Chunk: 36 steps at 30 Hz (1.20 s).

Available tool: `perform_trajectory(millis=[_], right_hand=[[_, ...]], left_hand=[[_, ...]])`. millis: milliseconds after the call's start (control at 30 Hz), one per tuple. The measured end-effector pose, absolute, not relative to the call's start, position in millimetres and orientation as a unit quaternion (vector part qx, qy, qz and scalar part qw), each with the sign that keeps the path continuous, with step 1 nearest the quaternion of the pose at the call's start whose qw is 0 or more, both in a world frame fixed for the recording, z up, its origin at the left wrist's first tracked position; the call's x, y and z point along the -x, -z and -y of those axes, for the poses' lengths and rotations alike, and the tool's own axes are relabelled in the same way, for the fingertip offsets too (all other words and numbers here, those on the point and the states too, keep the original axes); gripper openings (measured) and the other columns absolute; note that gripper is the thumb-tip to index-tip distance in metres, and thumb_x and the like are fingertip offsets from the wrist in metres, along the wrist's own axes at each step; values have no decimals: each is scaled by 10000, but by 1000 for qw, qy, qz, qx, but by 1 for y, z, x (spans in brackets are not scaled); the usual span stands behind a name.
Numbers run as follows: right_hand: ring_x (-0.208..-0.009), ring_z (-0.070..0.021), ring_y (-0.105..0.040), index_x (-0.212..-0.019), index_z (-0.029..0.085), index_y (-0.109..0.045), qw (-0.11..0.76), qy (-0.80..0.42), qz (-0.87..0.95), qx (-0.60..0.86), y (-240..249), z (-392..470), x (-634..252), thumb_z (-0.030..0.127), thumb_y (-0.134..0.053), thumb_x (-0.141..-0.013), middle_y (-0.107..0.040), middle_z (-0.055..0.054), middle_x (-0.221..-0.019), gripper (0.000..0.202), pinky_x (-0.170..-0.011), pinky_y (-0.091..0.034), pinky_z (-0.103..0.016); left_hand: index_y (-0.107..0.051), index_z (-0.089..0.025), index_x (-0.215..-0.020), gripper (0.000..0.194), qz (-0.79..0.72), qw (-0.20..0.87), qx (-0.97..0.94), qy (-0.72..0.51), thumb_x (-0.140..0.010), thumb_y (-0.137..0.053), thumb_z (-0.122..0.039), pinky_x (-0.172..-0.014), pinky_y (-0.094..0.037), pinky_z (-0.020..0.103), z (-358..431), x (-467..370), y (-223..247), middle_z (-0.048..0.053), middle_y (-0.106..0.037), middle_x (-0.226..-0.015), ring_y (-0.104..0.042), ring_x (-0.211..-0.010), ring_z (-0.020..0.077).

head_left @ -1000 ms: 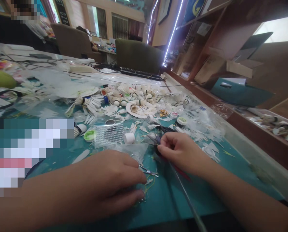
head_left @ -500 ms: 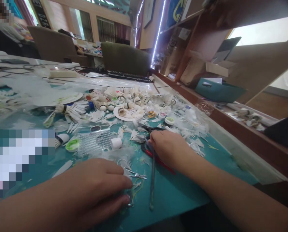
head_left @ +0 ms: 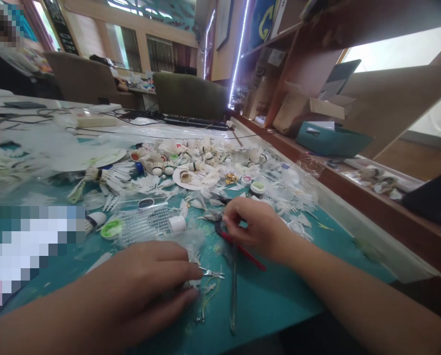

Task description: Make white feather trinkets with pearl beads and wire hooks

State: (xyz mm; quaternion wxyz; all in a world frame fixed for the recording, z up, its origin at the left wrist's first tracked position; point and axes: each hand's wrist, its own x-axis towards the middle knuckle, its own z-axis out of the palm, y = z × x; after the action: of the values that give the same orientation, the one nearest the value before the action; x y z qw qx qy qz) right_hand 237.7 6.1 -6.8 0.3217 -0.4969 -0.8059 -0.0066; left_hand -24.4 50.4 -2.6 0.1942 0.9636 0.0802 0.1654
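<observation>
My left hand (head_left: 161, 286) lies low over the teal mat (head_left: 275, 301), beside small silver scissors (head_left: 213, 273); its fingers are bent, and whatever lies beneath them is hidden. Over the red-handled pliers (head_left: 248, 254) my right hand (head_left: 255, 224) is closed, thumb and index finger pinched together at the pliers' jaws; anything between the fingertips is too small to make out. A long thin rod (head_left: 234, 296) lies on the mat just below that hand. Yellow thread (head_left: 210, 291) curls near the scissors.
Shuttlecocks (head_left: 161, 165), loose feathers and a white plate (head_left: 192, 177) cover the mat's far part. A green paint pot (head_left: 111, 229), a white cap (head_left: 177, 224) and bubble wrap (head_left: 146, 222) sit left of centre. A teal basket (head_left: 333, 139) stands on the right ledge.
My right hand has shifted slightly left, with its thumb and index finger now forming a ring. My left hand has barely moved. The view has shifted a little.
</observation>
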Motion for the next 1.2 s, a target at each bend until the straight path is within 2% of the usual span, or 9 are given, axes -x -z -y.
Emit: perform_trajectory(millis=[167,267,400,600,700,800,900,1067,1200], right_hand=[[-710,-140,-692,-1013,217,-566,446,-27,771,453,15,-3,-239,235,-566,-1036,-706,-15,-835,29,-658,-537,-258],[-758,-147,-746,-1160,218,-573,468,-44,783,408,15,1,-233,245,-621,-1029,-764,-22,-870,142,-713,-575,-266],[-769,-174,-751,-1053,223,-655,468,-34,802,369,10,6,-225,227,-672,-1000,-803,-35,-844,56,-728,-570,-294],[-726,-163,-730,-956,214,-712,457,-29,825,331,9,6,-220,243,-680,-1008,-801,-34,-784,68,-667,-575,-254],[-723,-154,-716,-960,218,-721,450,-23,840,302,10,8,-218,214,-637,-1027,-796,-26,-779,107,-664,-583,-241],[-769,-153,-706,-999,193,-714,428,-20,860,279,12,14,-215,158,-602,-1028,-779,-36,-805,122,-700,-584,-236],[-725,-142,-677,-982,181,-702,415,-19,865,280,14,17,-211,167,-573,-1035,-739,-30,-775,140,-644,-550,-223],[-594,-141,-583,-895,172,-688,385,-29,873,297,13,18,-207,177,-521,-1052,-692,-18,-674,229,-606,-477,-266],[-619,-153,-541,-840,161,-684,367,-86,877,297,9,21,-207,64,-530,-956,-670,-31,-684,215,-615,-429,-279]], left_hand=[[-681,-337,-1229,281,-157,222,-935,-228,-969,-643,-235,-940,-571,246,-51,27,1,-6,-771,-1187,-732,-1094,196],[-623,-393,-1342,387,-236,248,-892,-296,-964,-681,-334,-1018,-578,324,-50,29,7,-1,-736,-1327,-702,-1203,245],[-604,-411,-1379,383,-296,378,-815,-323,-998,-634,-442,-941,-633,320,-51,28,10,17,-693,-1408,-715,-1195,251],[-621,-472,-1380,405,-229,391,-835,-312,-998,-668,-345,-1253,-378,421,-51,28,8,-50,-506,-1625,-419,-1529,271],[-594,-490,-1421,469,-206,468,-795,-327,-999,-677,-304,-1209,-443,367,-48,26,6,-58,-421,-1683,-441,-1519,266],[-666,-476,-1356,405,-177,599,-704,-340,-996,-692,-293,-1024,-595,260,-45,20,1,-27,-647,-1504,-692,-1279,221],[-805,-399,-1163,270,-187,629,-664,-358,-968,-727,-229,-864,-630,157,-42,15,-6,-22,-850,-1059,-803,-1001,153],[-860,-352,-976,296,-222,602,-659,-392,-895,-756,-87,-775,-639,130,-40,13,-6,-37,-865,-860,-817,-822,123],[-871,-330,-908,315,-227,588,-668,-397,-844,-758,-43,-741,-626,98,-33,11,-11,-39,-861,-790,-820,-756,114]])
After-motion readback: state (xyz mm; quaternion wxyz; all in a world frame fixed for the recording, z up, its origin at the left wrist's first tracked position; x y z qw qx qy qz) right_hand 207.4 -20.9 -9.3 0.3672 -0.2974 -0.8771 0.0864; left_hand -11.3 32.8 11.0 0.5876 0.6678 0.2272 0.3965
